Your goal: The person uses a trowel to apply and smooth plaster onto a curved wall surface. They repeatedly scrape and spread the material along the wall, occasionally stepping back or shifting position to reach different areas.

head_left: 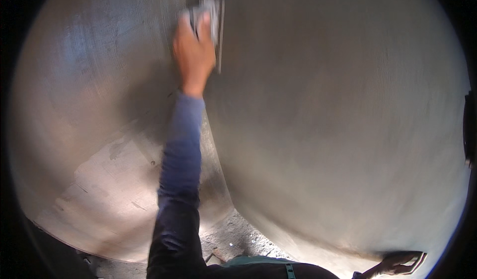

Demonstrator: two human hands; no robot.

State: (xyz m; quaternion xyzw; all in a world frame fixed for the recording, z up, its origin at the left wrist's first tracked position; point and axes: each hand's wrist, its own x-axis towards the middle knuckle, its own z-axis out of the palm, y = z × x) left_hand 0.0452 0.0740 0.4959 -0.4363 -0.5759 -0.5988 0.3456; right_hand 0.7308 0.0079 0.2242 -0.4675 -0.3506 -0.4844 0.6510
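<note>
- The wall (338, 120) fills most of the view: a broad grey plastered face on the right, meeting a second grey face on the far left along a corner that curves down the middle. Fine trowel lines run across both, so the coat looks fresh.
- The floor (233, 236) shows only as a rough, gritty wedge near the bottom, at the foot of the corner.
- A blue sleeve (181, 149) runs up from the near edge, the arm stretched far to reach high into the corner.
- The left hand (195, 50) is closed round the handle of a trowel (214, 20), fingers curled over its top. The blade lies flat against the wall just right of the corner, likely so that it smooths rather than digs.
- The right hand (400, 263), near right, rests spread and loosely curled against the wall, seemingly as a brace; it holds nothing.
</note>
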